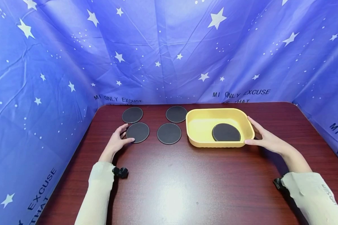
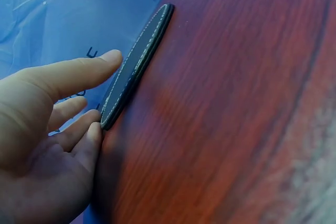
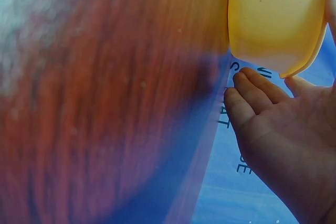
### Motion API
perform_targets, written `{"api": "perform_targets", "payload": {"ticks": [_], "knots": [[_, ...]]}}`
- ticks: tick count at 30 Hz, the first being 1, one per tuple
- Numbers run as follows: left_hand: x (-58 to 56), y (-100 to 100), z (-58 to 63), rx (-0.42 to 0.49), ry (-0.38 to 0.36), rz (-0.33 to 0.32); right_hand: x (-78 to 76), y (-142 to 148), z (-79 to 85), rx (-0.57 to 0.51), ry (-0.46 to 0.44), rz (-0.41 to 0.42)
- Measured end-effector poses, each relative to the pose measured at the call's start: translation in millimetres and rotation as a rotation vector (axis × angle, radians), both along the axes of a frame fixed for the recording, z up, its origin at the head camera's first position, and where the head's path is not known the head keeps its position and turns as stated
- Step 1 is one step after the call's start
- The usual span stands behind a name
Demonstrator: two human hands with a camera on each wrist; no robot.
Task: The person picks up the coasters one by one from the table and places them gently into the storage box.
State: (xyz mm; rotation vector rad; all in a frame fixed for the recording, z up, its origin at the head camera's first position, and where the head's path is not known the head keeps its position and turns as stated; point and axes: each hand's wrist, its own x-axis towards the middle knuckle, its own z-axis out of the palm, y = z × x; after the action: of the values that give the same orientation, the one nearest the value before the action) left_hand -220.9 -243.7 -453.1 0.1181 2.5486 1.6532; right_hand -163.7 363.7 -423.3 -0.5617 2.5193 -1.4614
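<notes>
At centre right, a yellow tray [image 1: 214, 144] is gripped by the right hand [image 1: 266, 139], one black disc [image 1: 226, 132] inside. Four discs [image 1: 169, 133] remain outside, around centre; the lower-left disc [image 1: 139, 132] is flanked by the left hand's [image 1: 119, 139] loosely spread fingers.

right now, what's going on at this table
A person is handling black discs and a tray with bare hands. The left hand is at the near left disc, its thumb over the top and its fingers by the edge. The right hand holds the right end of the yellow tray. One disc lies inside the tray; four, including the one at the left hand, lie outside it on the table.
</notes>
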Motion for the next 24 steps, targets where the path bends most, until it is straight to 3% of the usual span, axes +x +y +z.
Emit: {"api": "perform_targets", "payload": {"ticks": [5, 15, 24], "knots": [[-1.0, 2, -1.8, -0.097, 0.059, -0.021, -0.5, 0, 0.3, -0.014, 0.002, 0.007], [-1.7, 5, 4.2, -0.308, 0.089, -0.067, -0.1, -1, 0.8, -0.005, 0.001, -0.002], [1.8, 14, 5.6, -0.386, 0.096, -0.075, 1.1, -1, 0.3, -0.004, -0.006, -0.005]]}}
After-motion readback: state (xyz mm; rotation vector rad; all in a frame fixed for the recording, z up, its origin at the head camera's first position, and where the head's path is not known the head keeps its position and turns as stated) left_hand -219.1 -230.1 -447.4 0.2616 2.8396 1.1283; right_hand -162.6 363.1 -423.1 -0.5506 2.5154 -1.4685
